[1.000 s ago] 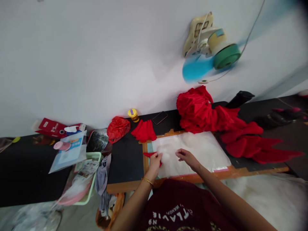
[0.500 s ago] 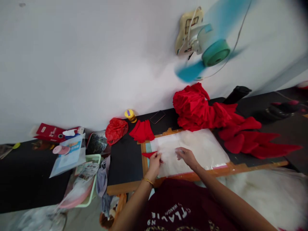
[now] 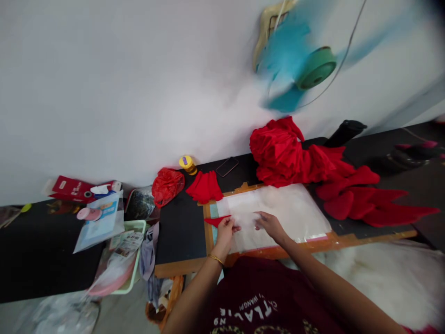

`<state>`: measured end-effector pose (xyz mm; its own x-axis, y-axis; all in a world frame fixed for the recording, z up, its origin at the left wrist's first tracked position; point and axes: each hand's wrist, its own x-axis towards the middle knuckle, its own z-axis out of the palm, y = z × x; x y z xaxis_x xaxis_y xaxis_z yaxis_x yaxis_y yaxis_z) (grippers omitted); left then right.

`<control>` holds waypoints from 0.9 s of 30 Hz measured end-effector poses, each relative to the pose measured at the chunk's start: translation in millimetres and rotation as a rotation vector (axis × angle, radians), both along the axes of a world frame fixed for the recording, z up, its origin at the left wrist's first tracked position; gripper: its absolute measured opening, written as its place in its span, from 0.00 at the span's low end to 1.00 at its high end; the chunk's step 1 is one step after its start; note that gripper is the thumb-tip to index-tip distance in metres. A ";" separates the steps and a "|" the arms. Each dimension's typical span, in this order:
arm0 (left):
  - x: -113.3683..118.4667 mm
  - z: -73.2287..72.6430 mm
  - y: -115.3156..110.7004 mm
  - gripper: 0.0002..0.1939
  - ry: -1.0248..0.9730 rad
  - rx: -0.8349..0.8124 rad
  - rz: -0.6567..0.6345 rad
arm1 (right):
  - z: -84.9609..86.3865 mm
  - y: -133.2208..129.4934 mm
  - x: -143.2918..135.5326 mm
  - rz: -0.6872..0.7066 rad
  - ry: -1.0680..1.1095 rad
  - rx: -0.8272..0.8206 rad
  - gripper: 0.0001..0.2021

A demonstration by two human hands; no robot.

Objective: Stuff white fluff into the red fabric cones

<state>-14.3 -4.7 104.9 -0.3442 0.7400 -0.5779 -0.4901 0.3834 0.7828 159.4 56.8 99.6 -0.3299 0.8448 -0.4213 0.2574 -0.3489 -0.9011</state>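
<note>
Low over the table, my left hand (image 3: 225,235) is closed on a small pointed piece of red fabric (image 3: 212,221), which sticks out to the left of the fingers. My right hand (image 3: 270,226) faces it a short way off, its fingers pinched on a thin tuft of white stuffing (image 3: 247,217) stretching towards the left hand. Below both hands lies a plastic-covered white sheet (image 3: 239,240) with more white fluff (image 3: 295,208) on its right part. Whether the tuft touches the red fabric, I cannot tell.
A big heap of red fabric pieces (image 3: 278,153) lies at the right back; a smaller red stack (image 3: 205,187) is left. Nearby are a phone (image 3: 227,167), a yellow-lidded jar (image 3: 188,165) and a red plastic bag (image 3: 168,187). A blue fan (image 3: 316,69) spins above.
My hands stay over the sheet. The right fingers have closed in a pinch, and a pale tuft now shows between the two hands. The whole view has shifted slightly.
</note>
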 end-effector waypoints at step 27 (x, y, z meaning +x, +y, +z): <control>17.5 13.3 -2.2 0.10 0.243 0.023 -0.186 | 8.7 -11.8 -10.2 0.182 -0.070 0.177 0.17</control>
